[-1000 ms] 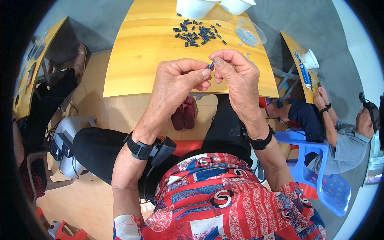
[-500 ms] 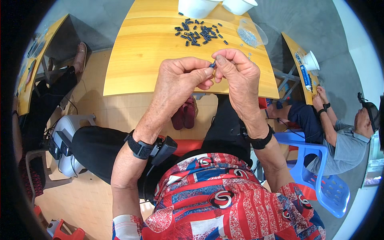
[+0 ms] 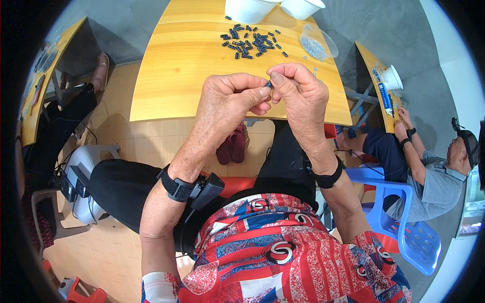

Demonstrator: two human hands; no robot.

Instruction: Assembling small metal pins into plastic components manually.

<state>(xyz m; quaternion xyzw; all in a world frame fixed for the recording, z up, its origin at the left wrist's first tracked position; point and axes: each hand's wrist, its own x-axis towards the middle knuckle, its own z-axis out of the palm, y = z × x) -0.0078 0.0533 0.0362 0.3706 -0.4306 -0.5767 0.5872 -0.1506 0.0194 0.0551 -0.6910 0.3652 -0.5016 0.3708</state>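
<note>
Small dark-blue piece (image 3: 269, 85): over the yellow wooden worktop's (image 3: 172, 81) near part; mostly hidden, I can't tell its long axis.
Left hand (image 3: 230, 96), right hand (image 3: 301, 93): fingers (image 3: 259, 94) pinching it.
Wall (image 3: 129, 30): grey, beyond the worktop.

Left grip (image 3: 230, 95) and right grip (image 3: 299, 93) pinch at a small dark piece (image 3: 269, 85)

At upper centre, I am holding a part (image 3: 269, 85) between left hand (image 3: 228, 96) and right hand (image 3: 302, 97); loose parts (image 3: 260, 42) are lying beyond on the table (image 3: 177, 65), tubs (image 3: 247, 11) standing behind, a dish (image 3: 329, 44) resting right.
</note>
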